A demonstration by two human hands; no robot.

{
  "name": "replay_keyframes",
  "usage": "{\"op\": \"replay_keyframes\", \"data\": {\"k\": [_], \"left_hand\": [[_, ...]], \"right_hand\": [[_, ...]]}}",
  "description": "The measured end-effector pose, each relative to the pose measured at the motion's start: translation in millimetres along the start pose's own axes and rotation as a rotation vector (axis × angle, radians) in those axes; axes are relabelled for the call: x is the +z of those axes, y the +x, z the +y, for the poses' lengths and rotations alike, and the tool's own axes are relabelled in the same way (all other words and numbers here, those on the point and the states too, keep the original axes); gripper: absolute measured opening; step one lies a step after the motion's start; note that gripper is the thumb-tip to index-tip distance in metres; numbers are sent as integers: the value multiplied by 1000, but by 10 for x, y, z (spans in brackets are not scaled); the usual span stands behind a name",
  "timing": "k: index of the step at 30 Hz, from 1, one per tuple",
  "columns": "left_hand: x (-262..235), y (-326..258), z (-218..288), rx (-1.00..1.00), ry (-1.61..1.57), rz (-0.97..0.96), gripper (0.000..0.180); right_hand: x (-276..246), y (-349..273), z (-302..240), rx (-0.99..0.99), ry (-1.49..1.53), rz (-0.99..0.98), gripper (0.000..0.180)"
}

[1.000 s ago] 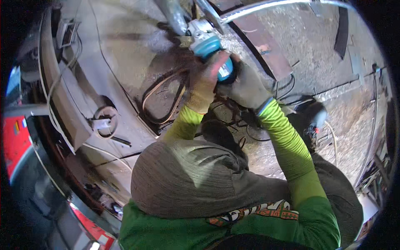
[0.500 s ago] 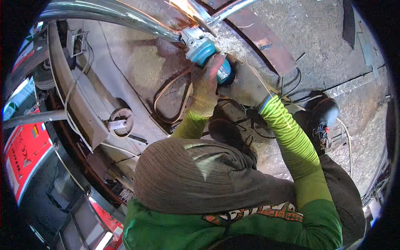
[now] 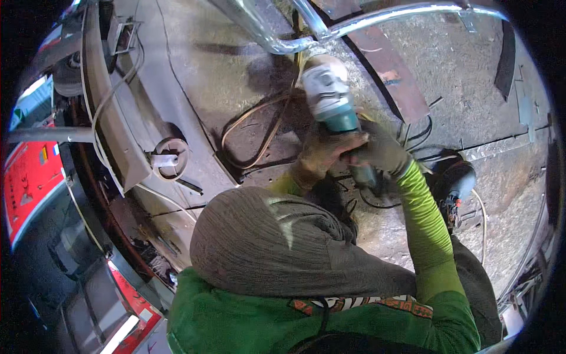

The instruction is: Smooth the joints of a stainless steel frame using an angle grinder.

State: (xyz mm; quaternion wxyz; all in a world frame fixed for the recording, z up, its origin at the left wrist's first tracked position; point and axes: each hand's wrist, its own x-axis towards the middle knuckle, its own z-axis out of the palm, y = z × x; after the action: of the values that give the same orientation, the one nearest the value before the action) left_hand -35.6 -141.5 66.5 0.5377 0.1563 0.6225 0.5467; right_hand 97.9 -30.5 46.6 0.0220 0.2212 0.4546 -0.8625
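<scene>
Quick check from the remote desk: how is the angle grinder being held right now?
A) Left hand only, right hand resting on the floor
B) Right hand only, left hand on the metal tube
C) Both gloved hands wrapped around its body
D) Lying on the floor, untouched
C: the left hand and right hand both close around the angle grinder, its head pointing up toward the bent metal tube.

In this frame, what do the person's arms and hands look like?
Both forearms wear bright green long sleeves. The left hand has a dirty tan work glove; the right hand has a grey-olive glove with a thin blue cuff edge at the wrist. No markings are legible on either.
</scene>
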Motion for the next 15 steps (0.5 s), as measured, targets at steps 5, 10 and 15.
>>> {"op": "replay_keyframes", "data": {"k": [5, 10, 15], "left_hand": [[80, 138, 318, 102, 437, 162, 39], [231, 337, -115, 92, 79, -33, 38], [448, 420, 428, 149, -141, -175, 29]], "right_hand": [[348, 52, 256, -347, -355, 615, 57], [-589, -111, 735, -183, 689, -286, 74], [-840, -279, 193, 21, 581, 442, 63]]}}
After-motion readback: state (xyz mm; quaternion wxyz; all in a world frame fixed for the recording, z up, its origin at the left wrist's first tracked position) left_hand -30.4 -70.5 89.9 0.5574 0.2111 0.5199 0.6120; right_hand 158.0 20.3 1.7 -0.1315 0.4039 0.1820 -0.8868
